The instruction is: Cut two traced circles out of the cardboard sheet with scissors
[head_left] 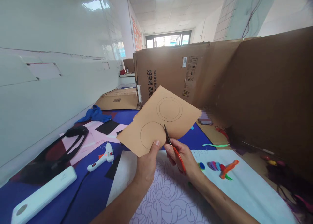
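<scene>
A sheet of tan card with drawn circles is held up in front of me. At its lower edge my left hand grips it, the thumb on top just inside the lower circle. My right hand is closed around the orange handles of a pair of scissors. Their dark blades lie against the card at the right side of the lower circle, pointing up and away. A double ring is drawn on the upper part of the card. Beneath both hands lies a white sheet printed with flower outlines.
To the left lie a white glue gun with its cord, a long white case, a black strap, pink sheets and blue cloth. Coloured craft pieces rest at right. Large cardboard walls the back and right.
</scene>
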{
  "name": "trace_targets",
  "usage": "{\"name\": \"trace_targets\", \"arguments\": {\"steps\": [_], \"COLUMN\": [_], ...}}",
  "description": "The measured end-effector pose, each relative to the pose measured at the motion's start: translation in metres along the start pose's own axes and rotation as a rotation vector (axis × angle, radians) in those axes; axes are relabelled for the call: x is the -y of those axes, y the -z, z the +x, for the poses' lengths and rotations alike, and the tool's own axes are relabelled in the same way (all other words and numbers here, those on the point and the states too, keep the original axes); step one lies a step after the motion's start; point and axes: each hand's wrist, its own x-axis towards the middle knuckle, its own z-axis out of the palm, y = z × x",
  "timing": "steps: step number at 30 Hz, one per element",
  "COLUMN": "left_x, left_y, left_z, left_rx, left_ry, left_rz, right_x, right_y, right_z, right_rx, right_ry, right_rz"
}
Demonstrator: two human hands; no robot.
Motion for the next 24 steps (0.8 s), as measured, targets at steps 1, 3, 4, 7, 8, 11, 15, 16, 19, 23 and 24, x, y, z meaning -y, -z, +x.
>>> {"name": "trace_targets", "arguments": {"steps": [1,3,4,7,8,11,15,16,19,23,24], "left_x": [0.0001,-0.0007,-0.0015,-0.0042,-0.0049,-0.0062,-0.0055,-0.0053,-0.0052,-0.0054,-0.0051], "left_y": [-0.0003,-0.0012,-0.0016,-0.0023,-0.0024,-0.0023,-0.0027,-0.0029,-0.0033,-0.0027,-0.0024], "left_z": [0.0000,-0.0004,-0.0007,-0.0015,-0.0018,-0.0020,-0.0011,-0.0009,-0.0009,-0.0015,-0.0013], "left_rx": [0.008,0.021,0.024,0.021,0.021,0.027,0.028,0.024,0.025,0.041,0.042], "left_ry": [-0.009,-0.013,-0.008,0.000,-0.005,-0.021,-0.012,-0.010,-0.004,0.013,0.012], "left_rz": [-0.018,-0.050,-0.055,-0.054,-0.050,-0.047,-0.053,-0.053,-0.053,-0.052,-0.052], "right_x": [-0.0005,-0.0017,-0.0022,-0.0028,-0.0026,-0.0015,-0.0009,-0.0009,-0.0013,-0.0043,-0.0054], "right_y": [0.0001,0.0004,0.0005,0.0007,0.0007,0.0008,0.0011,0.0012,0.0017,0.0030,0.0035], "right_z": [-0.0001,-0.0002,-0.0002,0.0001,0.0002,0.0006,0.0008,0.0007,0.0002,-0.0007,-0.0007], "right_rx": [0.001,0.001,0.000,-0.002,-0.002,-0.004,-0.011,-0.012,-0.017,-0.021,-0.021], "right_ry": [0.002,0.014,0.020,0.029,0.027,0.012,0.003,0.001,-0.004,0.004,0.005], "right_rz": [-0.004,-0.009,-0.012,-0.018,-0.019,-0.013,-0.006,-0.005,0.003,0.001,-0.002]}}
